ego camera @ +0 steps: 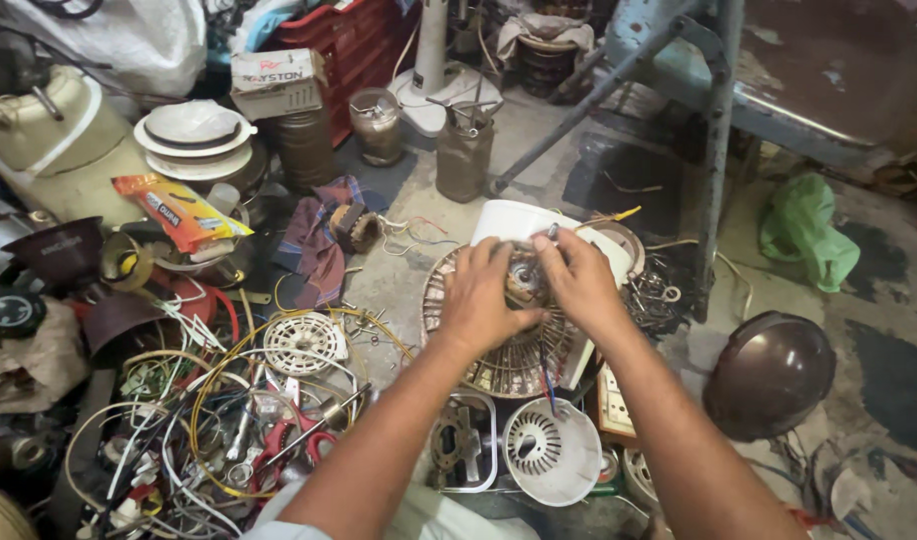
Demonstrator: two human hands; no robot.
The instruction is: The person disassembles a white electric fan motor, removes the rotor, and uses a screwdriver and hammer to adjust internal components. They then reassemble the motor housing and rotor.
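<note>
Fingers (499, 262) of both hands pinch a fan motor (525, 280) over its grille (499, 365); white bucket (514, 220) behind.

floor (539, 140) – concrete | wire tangle (209, 400) – brown dome (769, 375) – green bag (804, 230)

Single head view, looking steeply down, close over cluttered workshop floor (539, 140).

From my remote seat I see a green plastic bag (802, 232) by a blue metal stand (717, 120), a brown dome cover (769, 375) at right, an orange packet (179, 210) near stacked white plates (194, 135), and tangled wires (194, 400) at left.
</note>
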